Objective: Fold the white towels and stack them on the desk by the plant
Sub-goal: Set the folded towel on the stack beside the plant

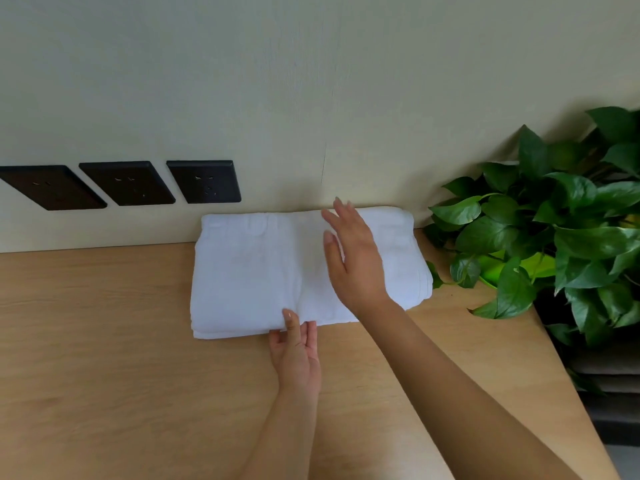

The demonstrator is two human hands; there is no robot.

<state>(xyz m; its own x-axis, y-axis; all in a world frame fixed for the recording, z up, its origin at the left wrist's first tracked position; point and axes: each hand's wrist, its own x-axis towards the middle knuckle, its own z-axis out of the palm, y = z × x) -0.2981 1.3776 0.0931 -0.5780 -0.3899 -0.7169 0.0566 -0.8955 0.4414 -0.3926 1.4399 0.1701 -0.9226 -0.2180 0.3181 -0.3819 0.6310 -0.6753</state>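
The light wooden desk (pixel 104 341) stretched open left of both hands. The folded white towel (pixel 249 271) lay under them, far edge against the wall (pixel 311 81), right edge beside the green leafy plant (pixel 554 237). The right hand (pixel 356 258) spread flat over it, holding nothing; the left hand (pixel 296 351) touched its near edge with straight fingers.

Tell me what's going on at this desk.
A person is tidying a folded white towel that lies on the wooden desk, pushed back against the wall right beside the plant. The right hand is spread flat over the top of the towel with its fingers straight. The left hand is at the near edge with its thumb on top; whether it pinches the edge is unclear. The towel looks neatly folded.
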